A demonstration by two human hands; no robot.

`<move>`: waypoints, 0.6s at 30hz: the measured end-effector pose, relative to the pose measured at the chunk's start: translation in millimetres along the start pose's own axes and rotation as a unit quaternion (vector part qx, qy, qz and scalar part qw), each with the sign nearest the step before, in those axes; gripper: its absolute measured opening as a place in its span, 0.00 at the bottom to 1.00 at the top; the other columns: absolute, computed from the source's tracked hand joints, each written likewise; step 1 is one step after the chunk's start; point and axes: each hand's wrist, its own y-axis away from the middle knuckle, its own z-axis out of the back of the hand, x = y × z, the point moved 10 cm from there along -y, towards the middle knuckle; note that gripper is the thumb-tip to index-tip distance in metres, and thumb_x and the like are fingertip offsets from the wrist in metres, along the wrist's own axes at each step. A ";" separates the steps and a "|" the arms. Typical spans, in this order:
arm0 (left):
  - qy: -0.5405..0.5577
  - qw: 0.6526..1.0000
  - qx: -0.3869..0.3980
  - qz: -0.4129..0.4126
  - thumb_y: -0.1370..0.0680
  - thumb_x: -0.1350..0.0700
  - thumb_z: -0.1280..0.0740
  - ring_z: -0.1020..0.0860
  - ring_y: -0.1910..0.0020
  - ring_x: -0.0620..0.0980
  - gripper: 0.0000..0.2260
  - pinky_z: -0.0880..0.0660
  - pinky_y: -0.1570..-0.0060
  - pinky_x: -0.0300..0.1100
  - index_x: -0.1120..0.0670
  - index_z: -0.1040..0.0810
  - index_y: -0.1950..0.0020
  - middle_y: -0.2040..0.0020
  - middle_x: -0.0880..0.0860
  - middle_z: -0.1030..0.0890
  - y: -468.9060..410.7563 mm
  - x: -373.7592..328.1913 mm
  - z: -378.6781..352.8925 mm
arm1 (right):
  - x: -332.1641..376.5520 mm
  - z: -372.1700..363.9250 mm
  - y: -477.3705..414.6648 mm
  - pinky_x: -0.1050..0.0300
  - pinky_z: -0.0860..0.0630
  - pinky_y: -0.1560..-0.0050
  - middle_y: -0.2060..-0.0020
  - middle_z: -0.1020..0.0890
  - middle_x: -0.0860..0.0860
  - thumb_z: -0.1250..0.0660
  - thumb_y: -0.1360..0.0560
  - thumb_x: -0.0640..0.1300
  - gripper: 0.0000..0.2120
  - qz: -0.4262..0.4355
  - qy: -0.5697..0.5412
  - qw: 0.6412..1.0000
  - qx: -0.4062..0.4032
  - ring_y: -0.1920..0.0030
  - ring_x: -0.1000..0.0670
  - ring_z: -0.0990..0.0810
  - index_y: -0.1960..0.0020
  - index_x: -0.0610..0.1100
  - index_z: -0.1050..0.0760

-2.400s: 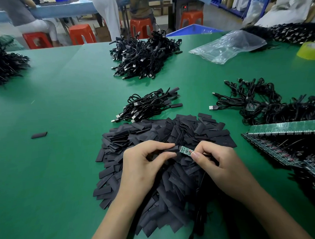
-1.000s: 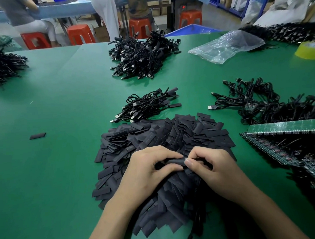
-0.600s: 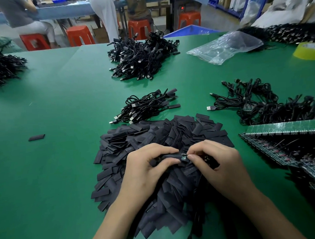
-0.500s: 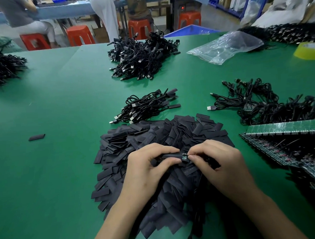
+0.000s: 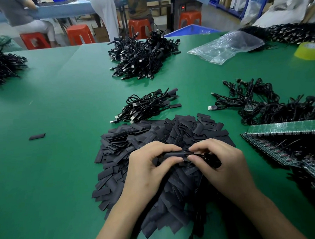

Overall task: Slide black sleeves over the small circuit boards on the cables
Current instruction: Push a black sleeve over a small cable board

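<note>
**Step in hand: seating the sleeve.**

The left hand (image 5: 151, 166) pinches one black tubular sleeve (image 5: 172, 154) between thumb and fingers, held level above the heap of flat black sleeves (image 5: 171, 129) on the green table mat (image 5: 62, 105). The right hand (image 5: 225, 167) meets it at the sleeve's mouth. Its thumb and forefinger pinch the thin black cable (image 5: 210, 158), and the rest of the cable is bunched under the palm. The two hands are together, fingertips almost touching. The small circuit board (image 5: 185, 152) appears to be nearly all inside, with only a small glint showing at the mouth.

Procedure, as judged from this position:

- Keep the sleeve straight and lightly pinched. Too hard a pinch flattens it and would likely jam the board.
- Feed along the sleeve's axis, pushing from the cable close behind the board.
- Stop once the board is fully covered, then check that neither end protrudes.

Finished pieces probably join the bundle of sleeved black cables (image 5: 149, 105) just beyond the heap. Green circuit-board panels (image 5: 285, 127) lie to the right.

**Markings:** no brand, label or writing can be read — any print on the sleeves is too small to read.
</note>
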 end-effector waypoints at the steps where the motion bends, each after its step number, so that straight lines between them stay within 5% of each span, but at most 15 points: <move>1: 0.002 1.000 -0.003 -0.003 0.27 0.57 0.21 0.17 0.50 0.43 0.08 0.25 0.48 0.32 0.52 0.12 0.49 0.53 0.42 0.14 0.1 -0.7 0.4 | 0.4 -0.2 0.2 0.60 0.23 0.52 0.56 0.17 0.60 0.29 0.23 0.51 0.06 -0.002 0.002 1.000 -0.002 0.54 0.59 0.18 0.51 0.49 0.18; 8: -0.001 0.995 -0.101 0.010 0.30 0.52 0.21 0.17 0.54 0.45 0.15 0.26 0.49 0.31 0.51 0.13 0.44 0.55 0.44 0.16 3.9 -1.3 16.1 | 1.6 10.7 1.4 0.66 0.25 0.52 0.58 0.16 0.59 0.26 0.25 0.46 0.03 -0.025 0.017 0.998 -0.060 0.54 0.60 0.18 0.53 0.47 0.16; 18: -0.018 0.988 -0.154 0.010 0.27 0.55 0.24 0.16 0.51 0.37 0.09 0.24 0.48 0.29 0.54 0.12 0.49 0.53 0.43 0.13 13.2 -4.0 19.9 | 3.5 12.3 4.3 0.61 0.24 0.51 0.57 0.16 0.58 0.28 0.23 0.47 0.04 -0.016 0.034 0.996 -0.077 0.54 0.58 0.18 0.54 0.47 0.16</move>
